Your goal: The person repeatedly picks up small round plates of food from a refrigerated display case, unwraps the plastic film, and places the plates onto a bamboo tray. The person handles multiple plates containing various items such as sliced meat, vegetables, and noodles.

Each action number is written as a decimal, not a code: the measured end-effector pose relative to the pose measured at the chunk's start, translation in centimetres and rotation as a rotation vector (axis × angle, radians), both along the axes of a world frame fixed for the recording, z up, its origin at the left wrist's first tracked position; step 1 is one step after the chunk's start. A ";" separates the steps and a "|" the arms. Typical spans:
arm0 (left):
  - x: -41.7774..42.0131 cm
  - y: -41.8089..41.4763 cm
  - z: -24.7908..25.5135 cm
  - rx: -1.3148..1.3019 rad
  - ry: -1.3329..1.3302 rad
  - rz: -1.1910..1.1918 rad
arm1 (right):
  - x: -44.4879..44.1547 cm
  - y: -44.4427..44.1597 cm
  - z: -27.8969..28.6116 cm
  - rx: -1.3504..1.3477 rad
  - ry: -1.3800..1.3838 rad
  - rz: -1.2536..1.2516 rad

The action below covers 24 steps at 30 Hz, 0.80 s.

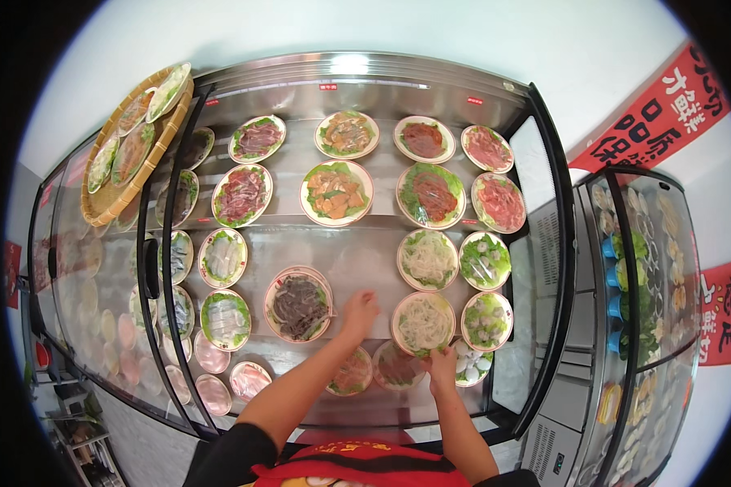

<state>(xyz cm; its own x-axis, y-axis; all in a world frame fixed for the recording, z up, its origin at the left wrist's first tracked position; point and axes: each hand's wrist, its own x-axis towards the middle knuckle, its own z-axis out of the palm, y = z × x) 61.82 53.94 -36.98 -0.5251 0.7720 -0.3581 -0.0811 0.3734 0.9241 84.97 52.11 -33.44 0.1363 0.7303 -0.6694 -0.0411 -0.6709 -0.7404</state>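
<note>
My right hand (441,368) grips the near rim of a plate of pale shredded food on lettuce (425,319). A similar plate of pale shreds (427,259) lies just beyond it. My left hand (360,313) is over the bare steel shelf (356,255), fingers loosely bent and nothing visible in them. Left of that hand sits a plate of dark grey strips (298,304), which looks stacked on another plate. To the right of the gripped plate are wrapped plates of greyish balls on lettuce (487,321). Below it lies a plate of white rounded pieces (472,365).
Plates of sliced meat (243,192) fill the upper shelf of the steel display cooler. Its black-framed sliding glass door (158,292) stands at left. A bamboo tray (106,207) with several plates leans over the upper left corner. Another glass-fronted cooler (646,274) stands right.
</note>
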 end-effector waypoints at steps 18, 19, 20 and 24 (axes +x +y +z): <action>-3.0 -2.9 9.1 -0.004 -0.050 0.236 | 3.0 -2.0 7.9 -0.015 0.218 0.144; -4.7 -5.3 11.3 -0.019 -0.060 0.272 | 2.8 -1.9 7.8 -0.002 0.221 0.171; -6.0 -7.5 12.0 -0.018 -0.100 0.314 | 1.2 -1.8 9.0 0.029 0.248 0.211; -10.7 -13.6 10.0 0.002 -0.192 0.404 | -6.7 0.2 12.8 0.068 0.353 0.428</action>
<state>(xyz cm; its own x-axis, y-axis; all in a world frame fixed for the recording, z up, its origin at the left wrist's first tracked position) 51.07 40.29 -26.97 -0.7088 0.5197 -0.4770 -0.3899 0.2748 0.8789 78.24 52.29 -20.62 -0.4057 0.7144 -0.5701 -0.0293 -0.6336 -0.7731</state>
